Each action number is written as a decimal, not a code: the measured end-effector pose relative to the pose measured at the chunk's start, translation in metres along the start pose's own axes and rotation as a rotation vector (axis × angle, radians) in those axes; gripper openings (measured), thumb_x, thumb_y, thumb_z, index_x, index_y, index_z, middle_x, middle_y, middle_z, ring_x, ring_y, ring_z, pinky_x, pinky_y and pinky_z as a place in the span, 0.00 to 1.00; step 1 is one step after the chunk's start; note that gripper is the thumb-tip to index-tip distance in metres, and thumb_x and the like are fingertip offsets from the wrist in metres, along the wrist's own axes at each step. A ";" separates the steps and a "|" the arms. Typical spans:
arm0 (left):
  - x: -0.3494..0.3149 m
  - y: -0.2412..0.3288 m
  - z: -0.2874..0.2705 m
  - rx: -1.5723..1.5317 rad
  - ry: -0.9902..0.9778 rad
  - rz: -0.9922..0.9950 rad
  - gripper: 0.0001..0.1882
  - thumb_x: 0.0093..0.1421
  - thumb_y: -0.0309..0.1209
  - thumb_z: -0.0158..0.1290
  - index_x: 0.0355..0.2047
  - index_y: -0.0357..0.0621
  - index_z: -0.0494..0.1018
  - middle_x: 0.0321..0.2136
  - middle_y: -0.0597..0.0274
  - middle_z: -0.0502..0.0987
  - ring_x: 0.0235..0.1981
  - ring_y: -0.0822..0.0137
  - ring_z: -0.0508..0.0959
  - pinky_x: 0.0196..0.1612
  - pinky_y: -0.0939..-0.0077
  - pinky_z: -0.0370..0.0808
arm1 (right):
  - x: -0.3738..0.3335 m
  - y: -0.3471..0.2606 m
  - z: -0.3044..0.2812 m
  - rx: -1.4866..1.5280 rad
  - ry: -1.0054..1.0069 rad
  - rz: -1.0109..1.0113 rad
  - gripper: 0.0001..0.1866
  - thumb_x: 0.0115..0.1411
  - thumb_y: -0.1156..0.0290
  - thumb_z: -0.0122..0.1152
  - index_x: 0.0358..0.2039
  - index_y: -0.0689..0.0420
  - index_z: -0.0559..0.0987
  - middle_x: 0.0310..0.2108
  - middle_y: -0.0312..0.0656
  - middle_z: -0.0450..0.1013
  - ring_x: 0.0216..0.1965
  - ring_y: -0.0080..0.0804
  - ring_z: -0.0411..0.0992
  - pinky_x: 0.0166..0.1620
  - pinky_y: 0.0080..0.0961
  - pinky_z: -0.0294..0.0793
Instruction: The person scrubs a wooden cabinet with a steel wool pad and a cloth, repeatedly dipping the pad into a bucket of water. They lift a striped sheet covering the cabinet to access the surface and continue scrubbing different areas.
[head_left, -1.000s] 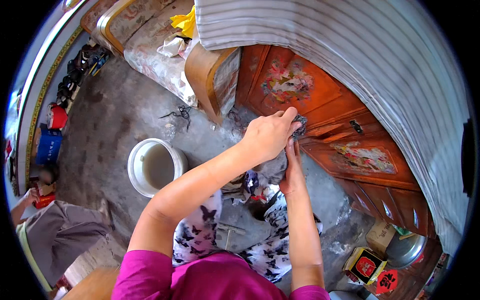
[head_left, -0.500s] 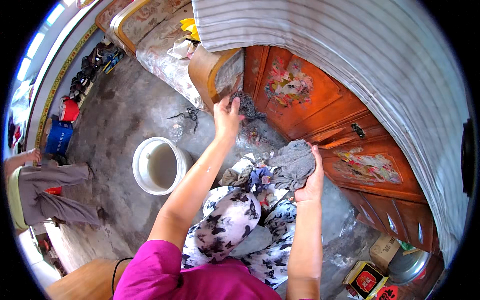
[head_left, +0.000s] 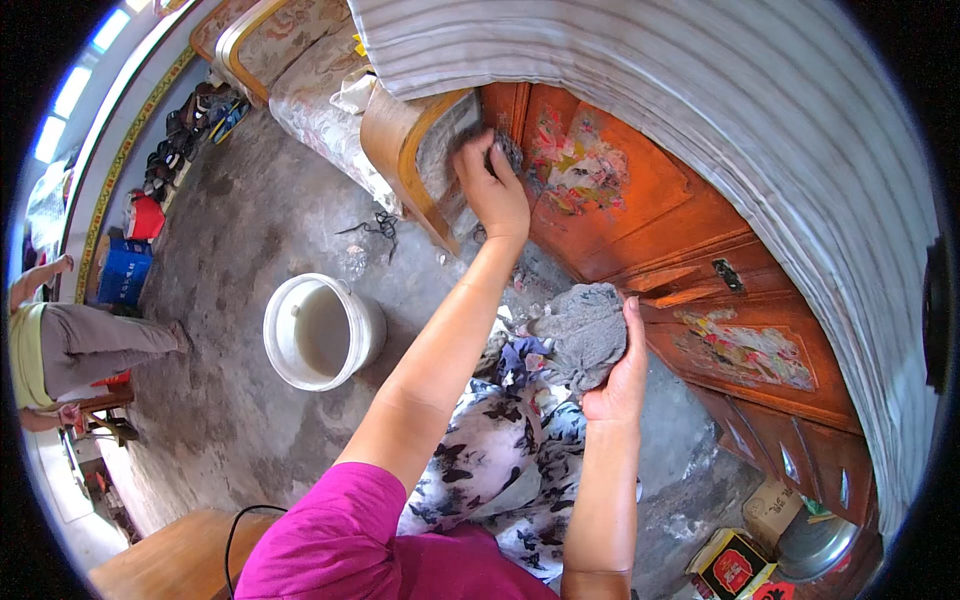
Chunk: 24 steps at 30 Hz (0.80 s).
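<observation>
Here, seen from the head camera, the left hand [head_left: 492,185] is stretched forward, fingers closed over a small dark wad [head_left: 507,152] pressed to the orange painted cabinet [head_left: 640,215], beside a wooden chair arm [head_left: 400,150]. The right hand [head_left: 620,365] sits lower, curled around a grey rag [head_left: 583,335] over the lap. A white bucket [head_left: 322,332] stands on the concrete floor [head_left: 230,300] nearby.

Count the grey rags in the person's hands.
2. One small grey rag is pressed by the left hand against the orange cabinet; a larger grey rag is bunched in the right hand.
</observation>
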<state>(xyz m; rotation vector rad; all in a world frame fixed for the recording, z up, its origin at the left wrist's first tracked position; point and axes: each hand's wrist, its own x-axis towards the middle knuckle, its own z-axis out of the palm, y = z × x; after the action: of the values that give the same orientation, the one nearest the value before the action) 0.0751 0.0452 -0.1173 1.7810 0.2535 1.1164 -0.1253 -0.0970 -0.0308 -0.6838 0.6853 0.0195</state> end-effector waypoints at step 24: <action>0.020 -0.262 -0.445 0.230 -0.467 -1.230 0.24 0.64 0.44 0.58 0.54 0.44 0.69 0.41 0.54 0.81 0.42 0.55 0.83 0.45 0.52 0.81 | 0.008 0.016 0.012 -0.108 0.039 0.054 0.25 0.65 0.50 0.65 0.52 0.57 0.81 0.53 0.41 0.79 0.53 0.38 0.78 0.58 0.40 0.76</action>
<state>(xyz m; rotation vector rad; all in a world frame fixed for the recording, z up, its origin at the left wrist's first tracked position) -0.1812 0.4646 -0.2765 1.5539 1.0304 -0.2055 -0.1157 -0.0793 -0.0385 -0.7710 0.7437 0.0938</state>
